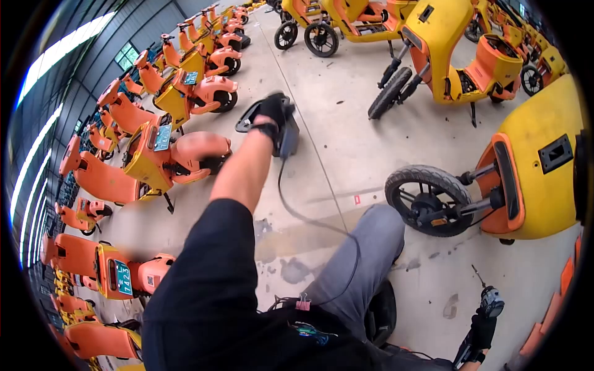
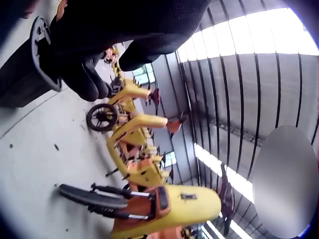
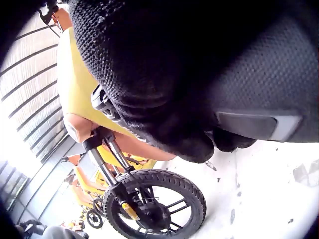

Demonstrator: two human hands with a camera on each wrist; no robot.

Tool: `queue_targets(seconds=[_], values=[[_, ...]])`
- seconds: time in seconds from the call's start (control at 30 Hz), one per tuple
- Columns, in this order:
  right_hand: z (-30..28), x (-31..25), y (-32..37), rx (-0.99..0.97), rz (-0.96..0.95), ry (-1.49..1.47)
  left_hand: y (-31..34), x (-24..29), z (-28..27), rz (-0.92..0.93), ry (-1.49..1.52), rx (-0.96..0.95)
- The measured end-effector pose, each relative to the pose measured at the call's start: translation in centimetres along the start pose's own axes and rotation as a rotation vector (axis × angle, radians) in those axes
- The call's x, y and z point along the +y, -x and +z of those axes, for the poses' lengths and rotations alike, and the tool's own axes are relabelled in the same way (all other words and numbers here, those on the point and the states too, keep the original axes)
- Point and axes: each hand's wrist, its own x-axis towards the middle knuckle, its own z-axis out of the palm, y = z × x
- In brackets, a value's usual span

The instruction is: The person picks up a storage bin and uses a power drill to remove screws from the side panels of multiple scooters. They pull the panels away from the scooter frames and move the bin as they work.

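The left hand [image 1: 272, 113], in a black glove, reaches out above the concrete floor and grips a dark plastic part [image 1: 288, 137]. A flat black piece [image 1: 247, 117] juts out at its left side. In the left wrist view, gloved fingers [image 2: 82, 82] curl beside the dark part [image 2: 22, 74]. Low at the right of the head view, the gloved right hand [image 1: 481, 328] holds a power screwdriver [image 1: 492, 302] with its long bit pointing up and left. The right wrist view shows the dark glove [image 3: 144, 89] close up, hiding most of the tool.
A yellow scooter [image 1: 544, 161] with its front wheel [image 1: 428, 201] is at the right, another yellow scooter [image 1: 442, 55] behind it. Orange scooters [image 1: 198, 151] line the left. A dark cable [image 1: 309, 221] runs from near the left hand to the waist. A bent knee [image 1: 380, 232] is between the arms.
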Motion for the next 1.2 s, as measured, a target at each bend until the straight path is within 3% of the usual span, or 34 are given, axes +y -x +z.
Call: queue_targets(seconds=[0.03, 0.1, 0.17, 0.23, 0.3, 0.37, 0.4, 0.43, 0.5, 0.57, 0.63, 0.7, 0.73, 0.77, 0.83, 0.87, 0.93, 0.97, 1.0, 1.03, 1.13, 1.2], values=[[0.1, 0.5, -0.5, 0.0, -0.006, -0.003, 7.0, 8.7, 0.5, -0.02, -0.045, -0.11], [0.0, 2.7, -1.4, 0.051, -0.161, -0.015, 13.8, 14.5, 3.7, 0.049, -0.389, -0.168], [0.8, 0.5, -0.6, 0.074, -0.153, -0.014, 12.7, 5.9, 8.3, -0.514, 0.726, -0.373], [0.9, 0.5, -1.4, 0.132, -0.038, 0.048, 13.4, 5.0, 11.4, -0.593, 1.16, -0.727], [0.9, 0.8, -1.7, 0.141, -0.056, 0.034, 15.3, 10.0, 14.7, -0.33, 0.696, -0.586], [0.9, 0.4, -2.0, 0.081, -0.06, 0.058, 17.8, 20.8, 15.2, -0.248, 0.494, -0.656], [0.8, 3.3, -3.6, 0.162, -0.28, 0.2, 18.9, 23.6, 16.4, 0.011, 0.345, -0.653], [0.7, 3.8, -4.0, 0.172, -0.271, 0.184, 20.6, 25.9, 17.7, 0.264, 0.195, -0.645], [1.3, 2.9, -4.3, 0.067, -0.38, 0.368, 25.8, 30.7, 19.3, 0.668, 0.191, -0.732], [2.0, 1.6, -4.2, 0.002, -0.445, 0.511, 31.6, 33.3, 20.5, 0.775, 0.195, -0.978], [2.6, 2.4, -5.3, -0.032, -0.553, 0.622, 36.9, 33.4, 22.7, 0.882, -0.006, -1.203], [4.2, 2.4, -5.2, 0.134, -0.341, 0.572, 41.9, 31.3, 25.8, 1.052, -0.271, -1.416], [4.6, 1.1, -4.6, 0.119, -0.367, 0.627, 44.5, 29.1, 27.1, 1.124, -0.247, -1.443], [5.0, -0.5, -4.0, 0.099, -0.402, 0.683, 45.9, 28.5, 28.0, 1.132, -0.287, -1.614], [5.1, -2.9, -2.9, -0.025, -0.214, 0.609, 46.7, 28.7, 28.0, 1.009, 0.024, -1.95], [5.1, -3.0, -2.9, -0.042, -0.191, 0.65, 47.3, 28.2, 28.1, 1.016, 0.034, -1.961], [5.1, -2.4, -3.4, -0.112, -0.208, 0.694, 48.9, 26.0, 28.4, 1.147, -0.163, -1.802], [5.2, -2.4, -3.4, -0.117, -0.236, 0.713, 49.3, 25.3, 28.8, 0.83, -0.339, -2.228], [5.2, -2.6, -3.4, -0.124, -0.208, 0.715, 49.7, 24.3, 28.7, 0.945, -0.346, -2.229], [5.3, -2.8, -3.3, -0.14, -0.177, 0.721, 50.4, 23.6, 29.1, 0.931, -0.323, -2.25], [5.8, -1.8, -4.0, -0.209, -0.291, 0.789, 52.4, 22.0, 30.2, 0.744, -0.379, -2.215], [6.4, -0.3, -4.7, -0.222, -0.339, 0.808, 52.8, 22.0, 31.0, 0.722, -0.328, -2.252]])
